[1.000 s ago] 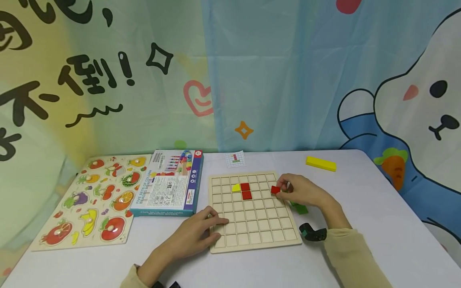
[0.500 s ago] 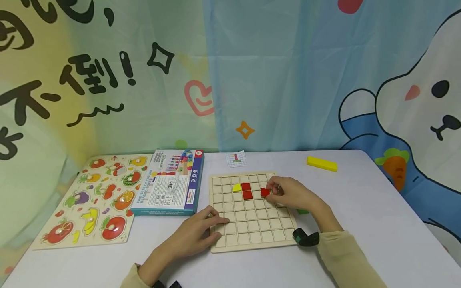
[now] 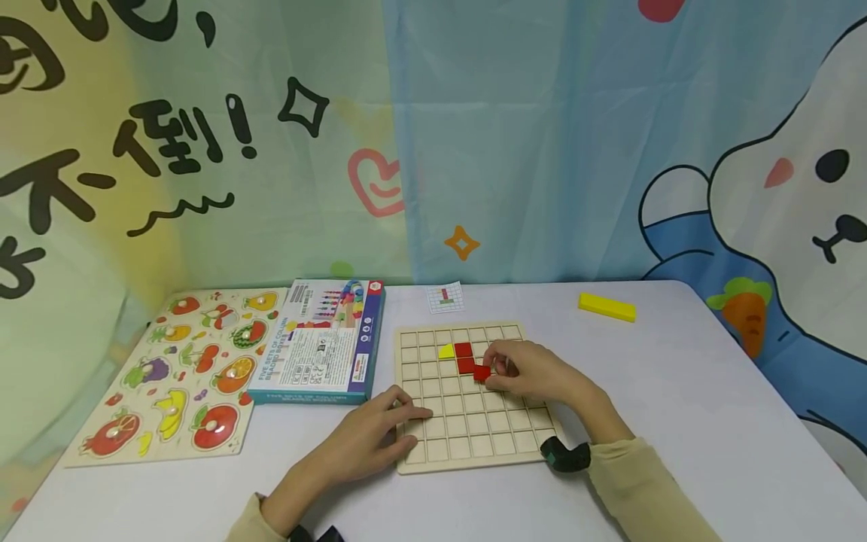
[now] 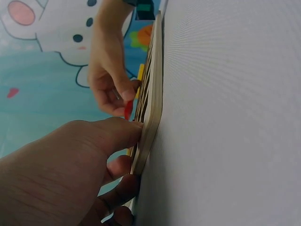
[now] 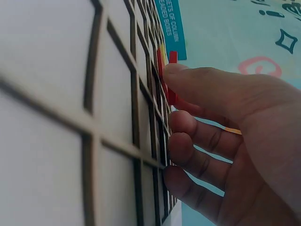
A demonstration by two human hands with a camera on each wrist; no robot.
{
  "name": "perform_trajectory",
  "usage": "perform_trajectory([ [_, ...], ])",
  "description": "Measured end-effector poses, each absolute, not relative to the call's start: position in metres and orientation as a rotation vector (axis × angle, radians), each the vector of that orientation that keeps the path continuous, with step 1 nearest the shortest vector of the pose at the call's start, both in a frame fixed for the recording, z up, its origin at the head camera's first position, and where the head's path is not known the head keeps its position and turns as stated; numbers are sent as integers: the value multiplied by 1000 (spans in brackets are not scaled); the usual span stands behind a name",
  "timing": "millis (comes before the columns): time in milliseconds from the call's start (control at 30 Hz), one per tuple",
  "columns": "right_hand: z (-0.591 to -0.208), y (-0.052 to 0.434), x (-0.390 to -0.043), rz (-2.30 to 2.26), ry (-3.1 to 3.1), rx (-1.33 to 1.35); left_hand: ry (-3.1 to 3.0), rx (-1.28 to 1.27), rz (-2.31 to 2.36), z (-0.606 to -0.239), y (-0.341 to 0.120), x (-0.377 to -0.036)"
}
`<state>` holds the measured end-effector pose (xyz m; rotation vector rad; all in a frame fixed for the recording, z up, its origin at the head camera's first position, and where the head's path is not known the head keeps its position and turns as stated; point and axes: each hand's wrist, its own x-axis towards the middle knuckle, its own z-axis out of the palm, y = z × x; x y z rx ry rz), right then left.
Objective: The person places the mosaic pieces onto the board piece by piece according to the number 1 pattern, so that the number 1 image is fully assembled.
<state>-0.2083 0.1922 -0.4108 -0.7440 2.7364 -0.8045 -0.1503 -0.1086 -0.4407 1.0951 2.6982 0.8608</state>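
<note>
At the far left of the table (image 3: 677, 391) a fruit puzzle (image 3: 172, 376) lay flat near the edge, with a printed box (image 3: 318, 342) just beside it, both well apart from the work. The left hand (image 3: 366, 444) rested flat on the near left corner of the wooden grid board (image 3: 474, 452), fingers straight and spread over its rim, apparently to keep the board from sliding while a piece went in. Two red tiles (image 3: 463, 357) and a yellow tile (image 3: 445, 351) already sat in cells toward the board's far side, touching one another. Just right of them the right hand (image 3: 535, 373) pinched a third red tile (image 3: 482, 372) between thumb and fingertips, holding it low over the cell beside the seated red pair; the right wrist view showed it tilted on edge against the grid ribs, not yet lying flat. Most cells nearer the person stood open, leaving room to lower the wrist. A small pattern card (image 3: 445, 298) lay beyond the board, and a yellow bar (image 3: 606, 307) sat far right, well apart.
</note>
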Motion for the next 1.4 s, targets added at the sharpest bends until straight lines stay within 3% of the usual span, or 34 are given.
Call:
perform_trajectory([
  [1400, -412, 177, -201, -767, 2755, -815, 2696, 1065, 849, -440, -108, -150],
])
